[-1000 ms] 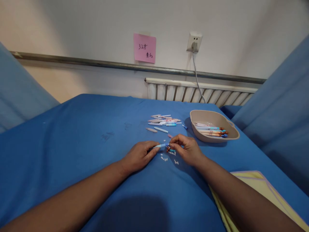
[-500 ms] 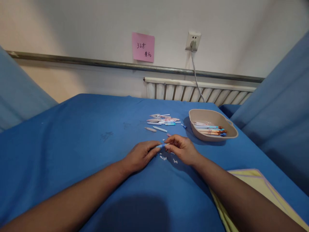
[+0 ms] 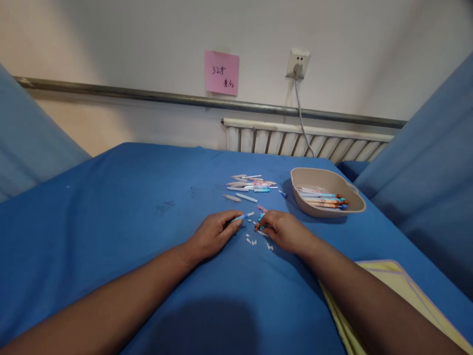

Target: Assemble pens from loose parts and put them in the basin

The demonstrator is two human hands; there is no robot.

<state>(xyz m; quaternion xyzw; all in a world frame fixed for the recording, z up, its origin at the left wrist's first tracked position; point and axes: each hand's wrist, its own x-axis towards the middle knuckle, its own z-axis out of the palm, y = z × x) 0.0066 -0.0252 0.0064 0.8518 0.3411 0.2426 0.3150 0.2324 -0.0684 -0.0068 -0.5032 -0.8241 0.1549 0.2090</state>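
Left hand (image 3: pixel 214 234): pinches blue pen barrel (image 3: pixel 242 217), white tip pointing at the right hand.
Right hand (image 3: pixel 286 229): has left the barrel; fingertips now close on orange-teal pen piece (image 3: pixel 258 225) just beside it.
White bits (image 3: pixel 253 241): between both hands.
Tray (image 3: pixel 332 211): beyond the right hand.

Pen parts (image 3: pixel 251 185) lie on the table (image 3: pixel 129 197), left of the tray (image 3: pixel 334 212).
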